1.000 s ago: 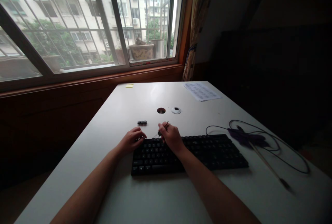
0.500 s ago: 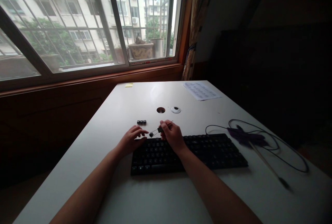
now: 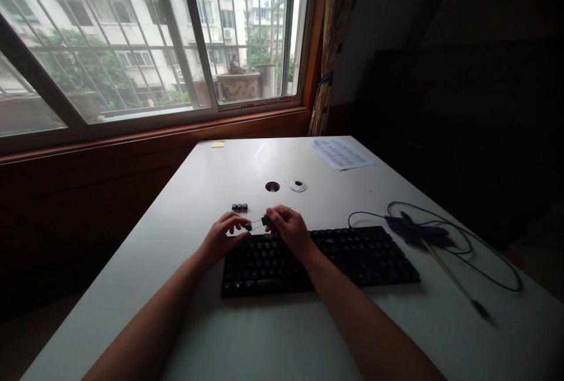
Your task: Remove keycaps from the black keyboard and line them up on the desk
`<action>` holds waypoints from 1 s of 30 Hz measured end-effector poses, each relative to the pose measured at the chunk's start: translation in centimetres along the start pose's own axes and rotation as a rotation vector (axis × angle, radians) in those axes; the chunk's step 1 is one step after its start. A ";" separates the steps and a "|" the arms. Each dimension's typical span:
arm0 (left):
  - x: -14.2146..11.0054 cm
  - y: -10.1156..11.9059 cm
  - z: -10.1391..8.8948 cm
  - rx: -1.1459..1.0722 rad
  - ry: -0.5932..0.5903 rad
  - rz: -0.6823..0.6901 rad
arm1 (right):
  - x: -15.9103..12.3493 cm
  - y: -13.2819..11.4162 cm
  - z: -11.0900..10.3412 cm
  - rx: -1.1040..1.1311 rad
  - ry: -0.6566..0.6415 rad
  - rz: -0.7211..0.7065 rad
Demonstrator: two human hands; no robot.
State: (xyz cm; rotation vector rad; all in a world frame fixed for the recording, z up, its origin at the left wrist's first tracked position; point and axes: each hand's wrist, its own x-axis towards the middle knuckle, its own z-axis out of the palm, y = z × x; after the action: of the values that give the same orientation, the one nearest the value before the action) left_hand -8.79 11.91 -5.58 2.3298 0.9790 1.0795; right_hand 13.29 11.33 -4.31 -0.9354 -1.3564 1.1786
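Observation:
My right hand [image 3: 288, 229] grips the dark handle of a wire keycap puller [image 3: 265, 221], its thin wires pointing left. A black keycap [image 3: 248, 227] sits at the end of the wires, above the upper left edge of the black keyboard [image 3: 359, 257]. Around this keycap, the thumb and index finger of my left hand [image 3: 224, 235] close from the left; the other fingers are curled loosely. Three black keycaps [image 3: 239, 207] stand in a row on the white table just beyond my left hand.
To the right lie a purple cloth [image 3: 414, 231], a looped black cable [image 3: 476, 240] and a thin brush [image 3: 456, 281]. Printed sheets [image 3: 341, 154] and a yellow note [image 3: 218, 144] rest at the far end. A round hole [image 3: 272, 187] and a white ring cover [image 3: 298, 186] are mid-table.
My right hand has moved slightly left with the puller, bringing the keycap between my left thumb and index finger. Those fingers have closed in around it.

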 end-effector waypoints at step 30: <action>-0.2 0.0 -0.3 0.093 0.020 -0.054 | -0.5 -0.4 -0.4 -0.216 0.278 -0.202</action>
State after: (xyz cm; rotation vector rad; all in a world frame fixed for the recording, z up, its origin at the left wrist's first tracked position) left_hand -9.12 11.77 -5.51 2.3553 1.1147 1.0598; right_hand 13.82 10.79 -4.01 -1.0453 -1.3319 0.7293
